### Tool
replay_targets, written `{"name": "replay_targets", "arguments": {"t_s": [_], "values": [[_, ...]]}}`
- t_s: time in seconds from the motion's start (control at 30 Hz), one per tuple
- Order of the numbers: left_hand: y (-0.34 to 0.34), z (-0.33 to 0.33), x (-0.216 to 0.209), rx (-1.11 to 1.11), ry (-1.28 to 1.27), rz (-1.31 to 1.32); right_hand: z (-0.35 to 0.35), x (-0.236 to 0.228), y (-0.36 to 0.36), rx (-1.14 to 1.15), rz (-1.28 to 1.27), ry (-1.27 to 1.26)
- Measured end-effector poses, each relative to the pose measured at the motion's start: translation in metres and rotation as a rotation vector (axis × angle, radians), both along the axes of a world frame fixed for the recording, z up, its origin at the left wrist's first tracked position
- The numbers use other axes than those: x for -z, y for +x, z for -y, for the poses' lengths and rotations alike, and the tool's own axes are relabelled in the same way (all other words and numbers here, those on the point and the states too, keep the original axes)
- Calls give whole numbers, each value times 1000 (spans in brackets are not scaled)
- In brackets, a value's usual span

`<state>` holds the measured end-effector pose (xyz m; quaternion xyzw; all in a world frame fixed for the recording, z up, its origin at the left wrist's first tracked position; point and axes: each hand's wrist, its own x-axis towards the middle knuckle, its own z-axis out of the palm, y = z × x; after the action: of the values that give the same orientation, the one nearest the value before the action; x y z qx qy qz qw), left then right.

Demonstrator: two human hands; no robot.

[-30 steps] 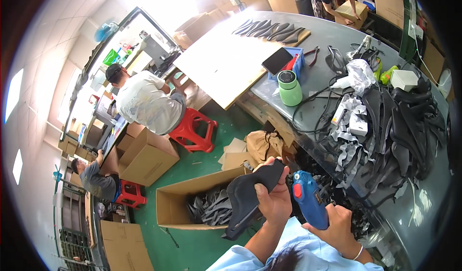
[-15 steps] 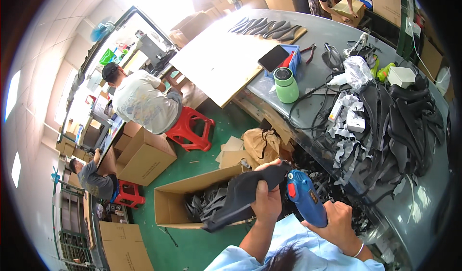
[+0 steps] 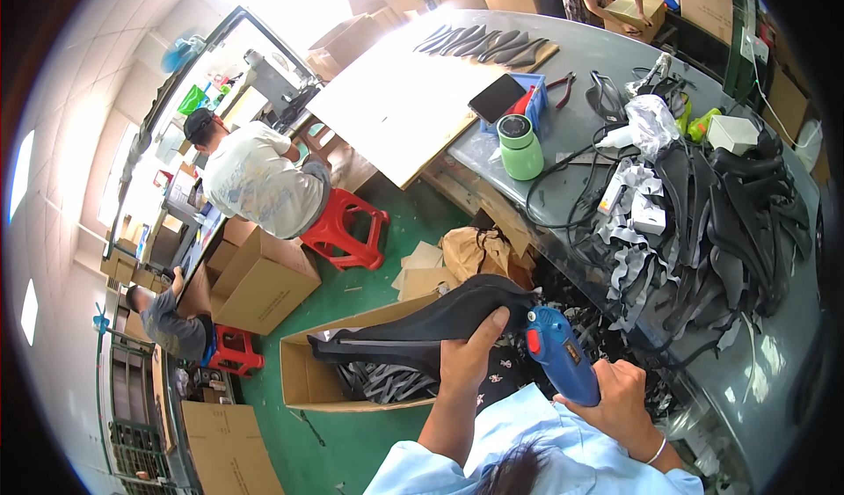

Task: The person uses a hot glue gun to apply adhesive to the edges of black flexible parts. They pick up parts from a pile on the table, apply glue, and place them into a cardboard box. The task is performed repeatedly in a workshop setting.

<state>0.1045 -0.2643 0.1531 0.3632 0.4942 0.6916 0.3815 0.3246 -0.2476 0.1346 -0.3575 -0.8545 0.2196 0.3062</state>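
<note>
My left hand [image 3: 472, 354] is closed on a long, curved black pad [image 3: 422, 319], thumb on its upper face. The pad lies slanted above the open cardboard box, its far left end narrow and split by a slot. In my right hand [image 3: 622, 404] is a blue handheld power tool [image 3: 563, 359] with a red button, my fingers wrapped round its lower body. The tool's head is close to the pad's right end. Whether the two touch I cannot tell. Grey-black strips [image 3: 387, 382] fill part of the cardboard box [image 3: 294, 376] under the pad.
On the grey table [image 3: 765, 389] at right lie a heap of black curved pads [image 3: 730, 231], pale scraps [image 3: 633, 271], a green bottle [image 3: 520, 150] and a blue bin [image 3: 538, 108]. A co-worker [image 3: 264, 178] sits on a red stool [image 3: 347, 231]. A brown bag [image 3: 475, 253] stands beyond the box.
My left hand has shifted a little left and turned the pad, which now stretches farther left across the box and shows its slotted end. The tool has barely moved.
</note>
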Motion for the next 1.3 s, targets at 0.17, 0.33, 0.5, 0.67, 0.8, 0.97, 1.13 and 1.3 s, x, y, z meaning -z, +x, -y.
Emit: {"name": "replay_targets", "arguments": {"t_s": [0.17, 0.33, 0.5, 0.67, 0.8, 0.97, 1.13, 1.3], "values": [[2, 0, -15, -32, 262, 245, -2, 0, 0, -38, -14, 11], [7, 4, -4, -157, 172, 182, -2, -8, -4, -91, -26, -11], [11, 5, -3, -130, 214, 229, -1, -13, -8, -113, -70, -67], [10, 6, -8, -50, 123, 239, -2, -12, -8, -113, -80, -103], [-1, 8, -14, 22, -13, 136, -2, -10, -9, -92, -70, -30], [-25, 7, -32, 222, -251, -152, -3, -5, -4, -91, -3, 30], [-40, -1, -29, 378, -197, -532, -3, -4, -4, -124, 12, 23], [-35, -6, -26, 397, -95, -785, -2, -5, -7, -179, -52, -66]]}}
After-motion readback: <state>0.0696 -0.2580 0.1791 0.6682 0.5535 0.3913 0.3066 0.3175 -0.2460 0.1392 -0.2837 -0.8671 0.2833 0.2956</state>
